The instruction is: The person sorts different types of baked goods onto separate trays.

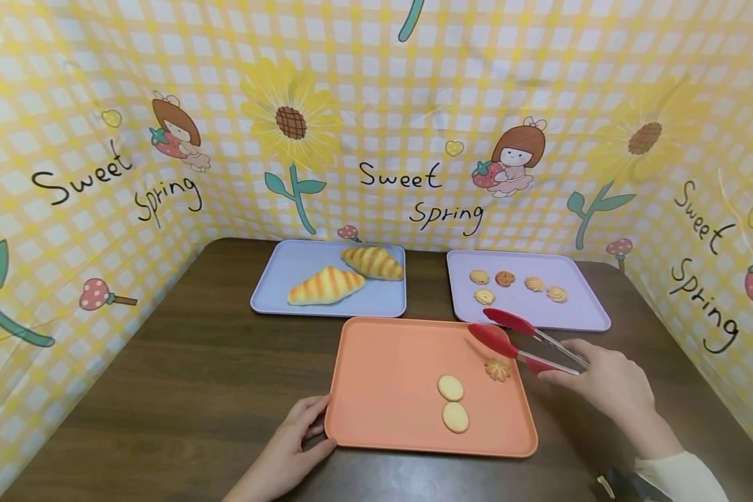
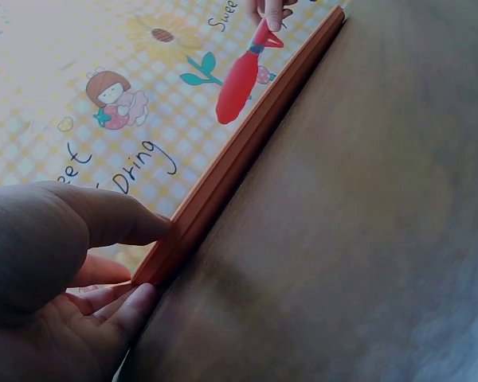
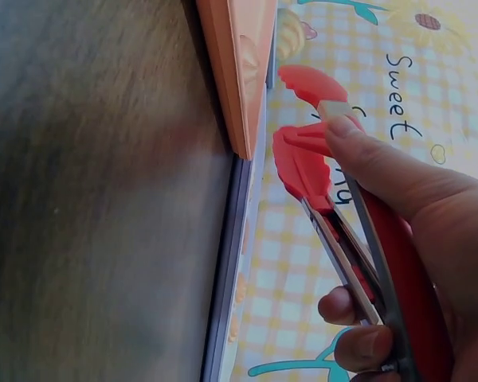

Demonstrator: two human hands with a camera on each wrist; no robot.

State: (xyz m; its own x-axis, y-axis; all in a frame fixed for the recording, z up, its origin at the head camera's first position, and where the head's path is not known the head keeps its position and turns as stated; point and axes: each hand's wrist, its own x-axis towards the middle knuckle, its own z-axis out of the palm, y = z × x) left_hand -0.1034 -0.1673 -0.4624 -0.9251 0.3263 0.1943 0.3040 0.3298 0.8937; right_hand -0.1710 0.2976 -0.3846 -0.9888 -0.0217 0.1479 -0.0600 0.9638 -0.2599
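My right hand [image 1: 615, 383] grips a pair of red-tipped metal tongs [image 3: 390, 270]. The tong heads are spread with nothing between them, over the far right corner of the orange tray [image 1: 389, 376]. At that tray's lower left corner, my left hand [image 1: 291, 439] holds the rim between thumb and fingers; the left wrist view shows this rim [image 2: 215, 175] close up. On the orange tray lie a flower-shaped cookie [image 1: 497, 370], just below the tongs, and two pale oval cookies, an upper one [image 1: 450, 388] and a lower one [image 1: 455, 417].
A lilac tray [image 1: 577, 310] with several small cookies stands at the back right. Two striped croissant-like breads, one in front [image 1: 326, 286] and one behind [image 1: 373, 263], lie on a blue tray [image 1: 270, 296] at the back left. A patterned cloth [image 1: 376, 125] hangs around the wooden table [image 1: 182, 390].
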